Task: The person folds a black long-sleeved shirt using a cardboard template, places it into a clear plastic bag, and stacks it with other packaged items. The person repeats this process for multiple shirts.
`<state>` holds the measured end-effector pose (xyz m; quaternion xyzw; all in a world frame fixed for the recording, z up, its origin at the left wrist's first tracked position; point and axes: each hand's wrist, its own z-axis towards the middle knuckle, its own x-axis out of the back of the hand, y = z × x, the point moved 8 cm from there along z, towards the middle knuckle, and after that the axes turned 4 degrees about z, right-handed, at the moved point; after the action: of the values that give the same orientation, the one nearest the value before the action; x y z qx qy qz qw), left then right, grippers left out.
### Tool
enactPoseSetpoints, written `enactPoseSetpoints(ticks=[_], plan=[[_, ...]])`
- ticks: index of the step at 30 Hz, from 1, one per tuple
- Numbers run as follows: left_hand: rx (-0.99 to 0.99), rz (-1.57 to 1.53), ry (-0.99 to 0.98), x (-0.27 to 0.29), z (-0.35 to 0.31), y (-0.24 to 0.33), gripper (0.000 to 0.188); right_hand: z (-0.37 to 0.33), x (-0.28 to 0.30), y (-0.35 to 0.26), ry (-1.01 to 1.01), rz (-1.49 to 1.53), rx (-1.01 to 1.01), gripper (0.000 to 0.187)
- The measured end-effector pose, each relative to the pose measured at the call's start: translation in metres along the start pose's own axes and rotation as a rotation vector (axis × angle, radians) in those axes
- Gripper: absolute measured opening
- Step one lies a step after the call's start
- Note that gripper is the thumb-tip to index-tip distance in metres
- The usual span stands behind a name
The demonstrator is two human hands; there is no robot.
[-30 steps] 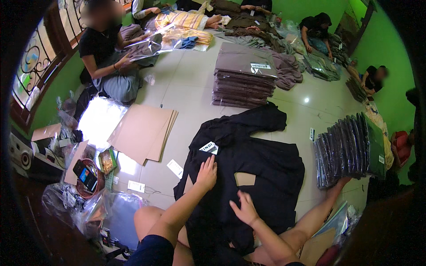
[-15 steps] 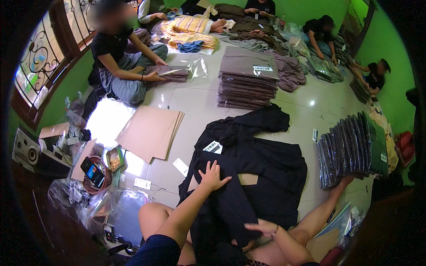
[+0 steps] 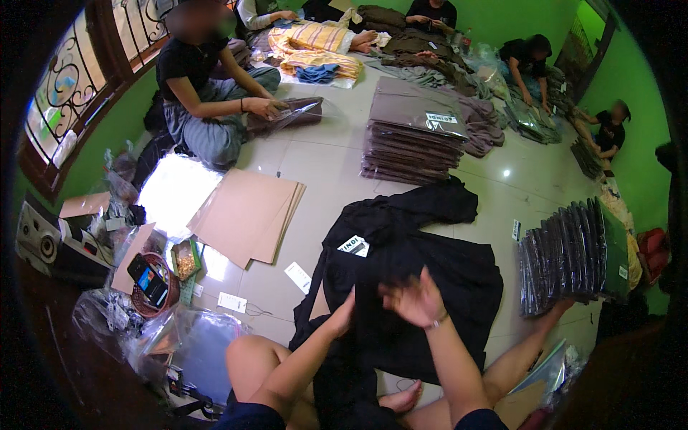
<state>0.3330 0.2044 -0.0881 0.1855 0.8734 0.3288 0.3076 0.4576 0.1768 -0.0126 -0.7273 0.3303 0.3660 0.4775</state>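
A black garment [image 3: 448,269] with long sleeves is spread on the floor in front of me, its lower part running down between my legs. A white tag [image 3: 353,246] sits near its neck. Seen edge-on, my left hand [image 3: 345,315] has straight fingers alongside a folded strip of the black cloth. Opposite it, my right hand [image 3: 419,299] is raised over the garment, thumb up and fingers apart, the fingertips smeared by motion. A piece of brown card [image 3: 319,307] peeks out at the garment's left side.
Brown card sheets [image 3: 247,215] lie at left, near a basket [image 3: 147,304] holding a phone. Bagged brown garments [image 3: 412,147] are stacked ahead; a row of bagged dark garments [image 3: 562,258] stands right. A person [image 3: 204,100] handles a bagged garment; several others sit farther back.
My left hand has come off the cloth it lay flat on and turned edge-on. My right hand has moved up from the garment's lower edge. The sleeve's straight lay across the front is gone.
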Motion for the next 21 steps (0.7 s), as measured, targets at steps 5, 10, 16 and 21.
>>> enactPoseSetpoints(ticks=[5,10,16,21], plan=[[-0.065,-0.013,0.183,0.034,-0.003,0.005,0.07,0.035,0.068,-0.01,0.96,-1.275,0.378,0.053],[0.019,0.03,0.328,0.045,0.001,-0.012,0.033,0.013,0.109,0.003,1.23,-1.361,0.365,0.049],[-0.22,0.618,0.586,0.059,-0.05,0.009,0.035,-0.004,0.075,0.025,0.88,-1.473,0.469,0.026],[-0.182,1.129,0.778,0.063,-0.092,0.015,0.032,-0.038,0.082,0.071,0.947,-1.136,0.3,0.022]])
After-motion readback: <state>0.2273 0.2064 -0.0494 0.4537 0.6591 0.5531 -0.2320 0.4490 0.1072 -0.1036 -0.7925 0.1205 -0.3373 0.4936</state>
